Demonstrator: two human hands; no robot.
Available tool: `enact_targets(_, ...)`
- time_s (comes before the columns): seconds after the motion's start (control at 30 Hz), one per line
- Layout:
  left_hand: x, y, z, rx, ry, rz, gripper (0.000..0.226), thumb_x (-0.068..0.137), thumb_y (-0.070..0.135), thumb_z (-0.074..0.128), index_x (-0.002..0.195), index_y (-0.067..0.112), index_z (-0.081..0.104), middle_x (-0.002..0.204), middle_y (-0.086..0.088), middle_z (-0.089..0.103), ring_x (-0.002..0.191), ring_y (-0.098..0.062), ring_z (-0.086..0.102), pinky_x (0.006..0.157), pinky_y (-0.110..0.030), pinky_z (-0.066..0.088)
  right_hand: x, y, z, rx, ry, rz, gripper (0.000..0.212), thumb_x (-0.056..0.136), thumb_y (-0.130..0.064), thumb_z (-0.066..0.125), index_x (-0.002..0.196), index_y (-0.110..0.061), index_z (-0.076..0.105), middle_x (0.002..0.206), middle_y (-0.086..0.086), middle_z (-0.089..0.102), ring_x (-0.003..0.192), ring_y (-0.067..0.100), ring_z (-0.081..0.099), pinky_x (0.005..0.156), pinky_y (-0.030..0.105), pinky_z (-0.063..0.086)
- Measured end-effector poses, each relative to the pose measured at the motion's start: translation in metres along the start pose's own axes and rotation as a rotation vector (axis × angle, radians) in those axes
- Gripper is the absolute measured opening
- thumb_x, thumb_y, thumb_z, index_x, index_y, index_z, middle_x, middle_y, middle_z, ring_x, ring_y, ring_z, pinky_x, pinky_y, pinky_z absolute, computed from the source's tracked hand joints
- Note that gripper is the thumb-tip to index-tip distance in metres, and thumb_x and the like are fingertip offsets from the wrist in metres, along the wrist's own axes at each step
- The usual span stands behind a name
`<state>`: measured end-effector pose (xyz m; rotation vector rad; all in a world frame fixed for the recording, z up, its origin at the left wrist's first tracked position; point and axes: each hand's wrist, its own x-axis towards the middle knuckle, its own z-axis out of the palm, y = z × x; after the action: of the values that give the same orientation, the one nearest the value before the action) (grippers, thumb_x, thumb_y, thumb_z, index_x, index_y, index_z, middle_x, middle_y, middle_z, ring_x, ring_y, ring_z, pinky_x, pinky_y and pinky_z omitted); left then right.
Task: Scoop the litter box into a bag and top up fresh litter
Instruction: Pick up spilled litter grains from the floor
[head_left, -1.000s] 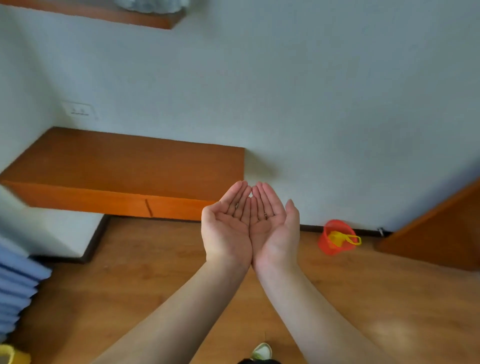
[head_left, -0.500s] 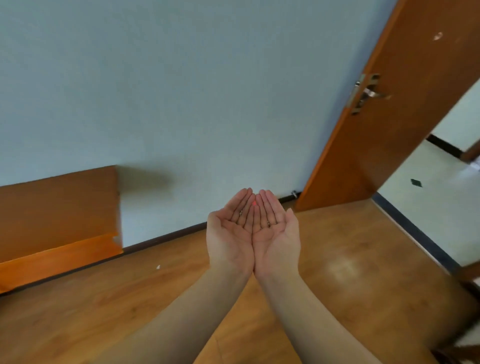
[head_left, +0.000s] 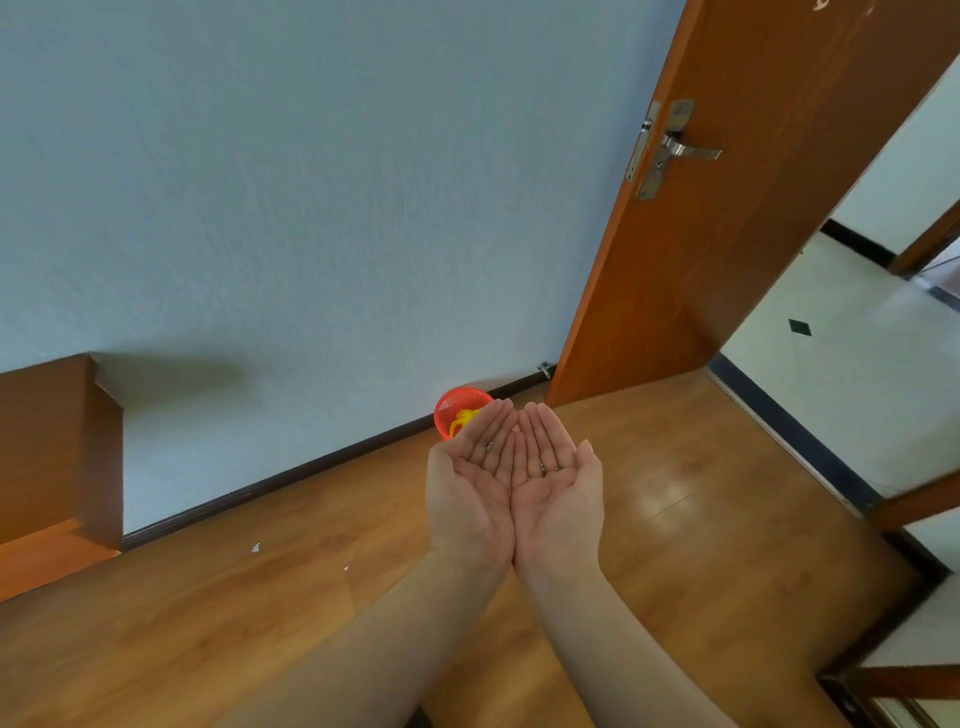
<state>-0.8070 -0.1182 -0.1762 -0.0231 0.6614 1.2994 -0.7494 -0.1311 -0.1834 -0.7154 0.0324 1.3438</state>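
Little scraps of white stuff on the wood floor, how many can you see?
2. One scrap lies near the baseboard, left of the forearms; a smaller scrap lies just right of it. The arms may hide others.

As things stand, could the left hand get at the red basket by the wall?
Probably yes, but not freely: the left hand is cupped against the right hand, with a few small dark grains lying in them. Nothing blocks the way to the red basket, though reaching would likely spill them.
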Motion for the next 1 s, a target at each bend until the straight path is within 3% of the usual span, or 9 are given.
enact_targets(0.33,0.138,-0.003,0.026,-0.046,0.05,0.07,0.047,0.098,0.021,0.03,0.124,-0.003,0.06,0.122,-0.02,0.066,0.113,-0.03,0.065,0.103,-0.039,0.045,0.142,-0.003,0.024,-0.069,-0.017,0.058,0.052,0.103,-0.035,0.025,0.126,-0.002,0.057,0.122,0.014,0.066,0.116,0.025,0.062,0.11,0.04,0.037)
enact_targets(0.6,0.261,0.007,0.086,0.005,0.05,0.093,0.044,0.099,0.018,0.031,0.124,-0.003,0.06,0.121,-0.02,0.066,0.112,-0.029,0.065,0.092,-0.033,0.055,0.27,-0.023,0.074,-0.103,-0.011,0.092,0.053,0.104,-0.037,0.023,0.126,-0.004,0.058,0.124,0.013,0.064,0.118,0.026,0.06,0.111,0.042,0.036)
enact_targets(1.0,0.392,-0.019,0.159,-0.055,0.087,0.186,0.046,0.097,0.015,0.028,0.124,-0.005,0.06,0.124,-0.02,0.065,0.117,-0.032,0.062,0.1,-0.038,0.045,0.417,-0.073,0.104,-0.082,-0.098,0.173,0.054,0.104,-0.037,0.023,0.126,-0.002,0.058,0.126,0.014,0.063,0.12,0.026,0.059,0.111,0.041,0.036)
